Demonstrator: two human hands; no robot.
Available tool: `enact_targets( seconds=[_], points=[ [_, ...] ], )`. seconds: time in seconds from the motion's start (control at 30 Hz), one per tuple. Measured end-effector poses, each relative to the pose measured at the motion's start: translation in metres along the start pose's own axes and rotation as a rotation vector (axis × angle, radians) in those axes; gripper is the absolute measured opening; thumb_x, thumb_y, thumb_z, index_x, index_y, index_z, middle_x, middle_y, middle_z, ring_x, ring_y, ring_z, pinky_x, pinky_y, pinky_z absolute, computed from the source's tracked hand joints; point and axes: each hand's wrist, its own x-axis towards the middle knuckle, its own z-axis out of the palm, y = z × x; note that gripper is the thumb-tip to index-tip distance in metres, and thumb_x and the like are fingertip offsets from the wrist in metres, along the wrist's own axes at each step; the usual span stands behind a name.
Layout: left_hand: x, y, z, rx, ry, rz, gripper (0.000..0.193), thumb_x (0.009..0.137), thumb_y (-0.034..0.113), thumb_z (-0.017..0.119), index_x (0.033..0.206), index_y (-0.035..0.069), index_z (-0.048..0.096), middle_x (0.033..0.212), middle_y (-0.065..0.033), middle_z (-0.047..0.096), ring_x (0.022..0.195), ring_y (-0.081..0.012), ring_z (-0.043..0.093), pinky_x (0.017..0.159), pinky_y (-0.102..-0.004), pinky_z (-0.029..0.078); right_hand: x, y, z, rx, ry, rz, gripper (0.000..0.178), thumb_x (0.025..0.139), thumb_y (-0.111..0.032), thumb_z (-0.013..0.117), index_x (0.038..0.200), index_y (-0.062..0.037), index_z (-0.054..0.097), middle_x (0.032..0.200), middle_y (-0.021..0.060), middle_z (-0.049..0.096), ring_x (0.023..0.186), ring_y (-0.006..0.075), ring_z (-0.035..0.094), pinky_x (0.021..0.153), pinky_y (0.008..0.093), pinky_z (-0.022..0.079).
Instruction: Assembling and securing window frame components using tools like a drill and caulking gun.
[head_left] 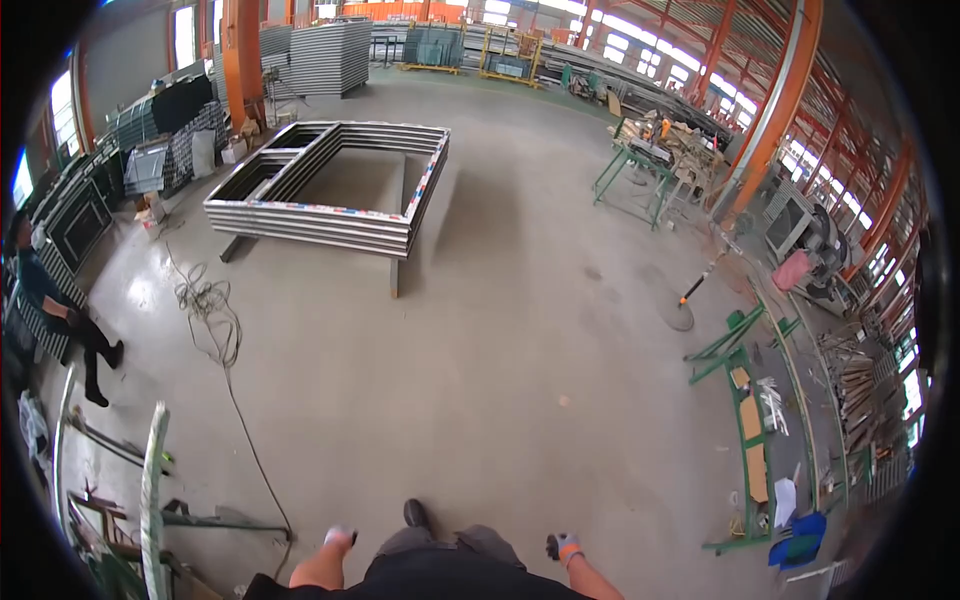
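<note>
With both gloved hands, left hand [341, 537] and right hand [563, 547], seemingly closed on nothing, the trailing cable [215, 330] on the concrete floor [500, 330] is best skirted while walking.

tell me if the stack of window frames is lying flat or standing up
Lying flat: the stack of window frames rests level on low supports above the concrete floor, frames piled one on another.

Both arms hang low by the body. The left hand [340, 537] wears a pale glove, fingers curled in loosely, holding nothing. The right hand [565, 547] wears a dark glove with an orange cuff, fingers curled too.
</note>
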Motion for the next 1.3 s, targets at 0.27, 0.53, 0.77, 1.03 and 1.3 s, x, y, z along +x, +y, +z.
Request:
enact_targets(
  seconds=[0.27, 0.53, 0.77, 1.03, 1.3],
  points=[
    [0.223, 0.209, -0.51, -0.761, 0.631, 0.372, 0.031, 0.09, 0.036, 0.055, 0.098, 0.009, 0.068, 0.085, -0.0184, 0.069, 0.078, -0.0367, 0.067, 0.068, -0.0435, 0.053, 0.055, -0.169, 0.116, -0.168, 0.058, 0.08, 0.017, 0.087, -0.023, 0.06, 0.085, -0.0068, 0.066, 0.065, 0.01, 0.062, 0.05, 0.0251, 0.06, 0.044, 0.0382, 0.047],
    [0.387, 0.167, -0.492, -0.522, 0.426, 0.029, 0.035, 0.088, 0.039, 0.047, 0.084, 0.009, 0.066, 0.075, -0.0158, 0.067, 0.07, -0.032, 0.064, 0.064, -0.0452, 0.049, 0.222, -0.407, 0.174, -0.338, 0.029, 0.06, 0.023, 0.09, -0.03, 0.053, 0.082, -0.0107, 0.064, 0.065, 0.01, 0.061, 0.052, 0.0255, 0.059, 0.046, 0.0386, 0.048],
    [0.384, 0.139, -0.396, -0.53, -0.251, -0.15, 0.032, 0.09, 0.038, 0.055, 0.091, 0.008, 0.068, 0.084, -0.0108, 0.071, 0.079, -0.029, 0.068, 0.062, -0.0435, 0.051, 0.436, -0.733, 0.275, 0.02, -0.054, -0.332, 0.018, 0.09, -0.017, 0.056, 0.076, -0.0097, 0.065, 0.058, 0.0011, 0.056, 0.049, 0.0158, 0.053, 0.044, 0.0315, 0.043],
    [0.587, 0.195, -0.534, -0.946, -0.173, -0.429, 0.035, 0.091, 0.039, 0.053, 0.088, 0.01, 0.071, 0.077, -0.0097, 0.071, 0.065, -0.0248, 0.067, 0.059, -0.0381, 0.052, 0.507, -0.945, 0.488, -0.667, -0.019, -0.446, 0.019, 0.091, -0.023, 0.059, 0.085, -0.0069, 0.069, 0.065, 0.005, 0.065, 0.05, 0.0132, 0.058, 0.046, 0.0282, 0.045],
    [0.809, 0.212, -0.957, -1.383, 0.805, -0.018, 0.025, 0.088, 0.026, 0.063, 0.102, 0.006, 0.069, 0.093, -0.0121, 0.072, 0.086, -0.0226, 0.068, 0.077, -0.0332, 0.052, 0.614, -1.117, 0.689, -1.056, -0.289, -0.606, 0.029, 0.085, -0.034, 0.065, 0.083, -0.0053, 0.068, 0.069, 0.0072, 0.068, 0.058, 0.0158, 0.062, 0.055, 0.0336, 0.049]
  ],
)
